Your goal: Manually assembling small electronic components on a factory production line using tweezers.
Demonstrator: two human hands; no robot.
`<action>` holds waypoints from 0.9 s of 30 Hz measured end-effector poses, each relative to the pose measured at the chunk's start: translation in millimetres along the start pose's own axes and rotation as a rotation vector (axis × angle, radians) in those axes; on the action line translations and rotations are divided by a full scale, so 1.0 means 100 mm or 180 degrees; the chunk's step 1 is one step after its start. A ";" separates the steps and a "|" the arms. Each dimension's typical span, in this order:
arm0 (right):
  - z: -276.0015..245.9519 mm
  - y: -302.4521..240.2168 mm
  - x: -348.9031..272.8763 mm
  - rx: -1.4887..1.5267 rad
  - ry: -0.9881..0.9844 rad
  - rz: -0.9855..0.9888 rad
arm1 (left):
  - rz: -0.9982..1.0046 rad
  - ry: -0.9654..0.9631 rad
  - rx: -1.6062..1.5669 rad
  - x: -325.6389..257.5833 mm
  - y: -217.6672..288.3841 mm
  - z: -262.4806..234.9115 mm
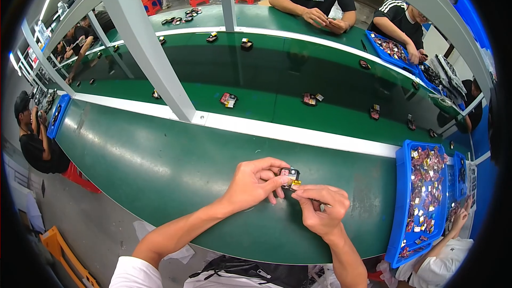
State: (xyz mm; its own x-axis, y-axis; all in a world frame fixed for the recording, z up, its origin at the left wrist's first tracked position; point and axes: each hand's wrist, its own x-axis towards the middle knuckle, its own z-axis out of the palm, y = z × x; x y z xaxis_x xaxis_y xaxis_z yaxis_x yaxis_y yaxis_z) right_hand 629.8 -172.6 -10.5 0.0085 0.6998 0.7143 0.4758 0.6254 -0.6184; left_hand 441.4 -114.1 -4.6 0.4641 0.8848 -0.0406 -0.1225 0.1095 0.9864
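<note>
My left hand (255, 181) and my right hand (319, 209) meet over the near green table (160, 165). Between their fingertips sits a small black part with red and yellow bits (290, 176). The left thumb and fingers pinch it from the left. The right thumb and forefinger press at its lower right edge, by the yellow bit.
A blue tray (405, 202) full of small red and gold parts stands at my right. A green conveyor belt (320, 82) behind a white rail carries several similar small parts. Grey frame posts (144, 42) rise at left. Other people work across the belt and at both sides.
</note>
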 end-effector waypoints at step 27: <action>-0.26 0.12 0.02 -0.0425 0.0343 -0.0375 | 0.0282 0.0649 0.1197 0.38 0.00 0.31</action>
State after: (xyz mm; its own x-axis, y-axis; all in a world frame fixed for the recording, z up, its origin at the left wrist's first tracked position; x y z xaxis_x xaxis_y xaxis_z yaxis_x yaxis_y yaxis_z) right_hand 657.9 -173.1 -8.1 0.0366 0.5791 0.8144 0.5914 0.6444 -0.4848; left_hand 485.9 -94.3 -1.2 0.2789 0.9588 0.0533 0.1916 -0.1100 0.9753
